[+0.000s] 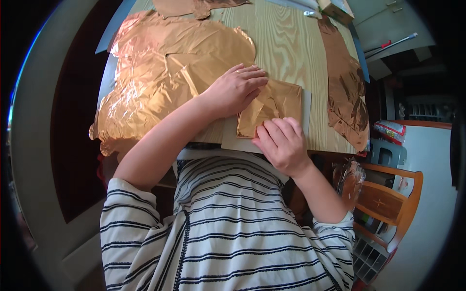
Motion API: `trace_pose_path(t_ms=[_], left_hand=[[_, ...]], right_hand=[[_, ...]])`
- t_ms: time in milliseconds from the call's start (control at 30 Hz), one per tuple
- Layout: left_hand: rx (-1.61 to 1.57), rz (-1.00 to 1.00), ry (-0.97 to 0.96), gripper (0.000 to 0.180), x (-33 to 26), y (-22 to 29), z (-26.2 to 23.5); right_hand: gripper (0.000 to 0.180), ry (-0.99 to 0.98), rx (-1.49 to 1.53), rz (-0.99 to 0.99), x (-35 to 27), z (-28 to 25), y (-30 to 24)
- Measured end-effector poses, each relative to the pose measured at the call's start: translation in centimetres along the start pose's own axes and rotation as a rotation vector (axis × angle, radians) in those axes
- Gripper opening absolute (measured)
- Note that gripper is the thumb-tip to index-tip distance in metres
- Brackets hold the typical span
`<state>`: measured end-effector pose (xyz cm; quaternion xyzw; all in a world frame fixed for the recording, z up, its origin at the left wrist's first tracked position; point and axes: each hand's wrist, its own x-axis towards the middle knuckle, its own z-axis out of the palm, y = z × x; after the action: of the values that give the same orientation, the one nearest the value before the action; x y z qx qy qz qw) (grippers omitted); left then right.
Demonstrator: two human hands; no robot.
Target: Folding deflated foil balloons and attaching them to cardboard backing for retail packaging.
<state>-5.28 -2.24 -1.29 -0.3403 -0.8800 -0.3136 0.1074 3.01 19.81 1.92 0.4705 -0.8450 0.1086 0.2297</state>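
A flat, square packet wrapped in copper-coloured foil [286, 97] lies on a pale board [307, 109] near the table's front edge. Its foil is creased on top. My left hand [235, 89] rests across the packet's far left corner, palm down with the fingers stretched out. At the near edge, my right hand [284, 145] has its fingers curled and pressed together on the foil. The thumb side meets the packet's near edge; the fingertips are partly hidden. A large crumpled sheet of copper foil [160, 72] spreads over the table just left of the packet.
A long foil strip [342, 82] lies along the right side of the wood-grain table [281, 43]. More foil [194, 7] and a small box [336, 9] are at the far edge. A wooden chair [388, 199] stands at the right, beside a plastic-wrapped item [350, 182].
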Motion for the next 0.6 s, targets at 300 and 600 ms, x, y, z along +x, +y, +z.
trace_pose_path(t_ms=[300,600], left_hand=[[0.034,-0.007,-0.056,0.040,-0.7,-0.9,0.3],[0.017,-0.042,-0.078,0.039,-0.8,-0.9,0.3]], right_hand=[[0.028,0.016,-0.067,-0.040,0.9,0.3,-0.8],[0.031,0.012,-0.171,0.009,1.3,0.9,-1.8]])
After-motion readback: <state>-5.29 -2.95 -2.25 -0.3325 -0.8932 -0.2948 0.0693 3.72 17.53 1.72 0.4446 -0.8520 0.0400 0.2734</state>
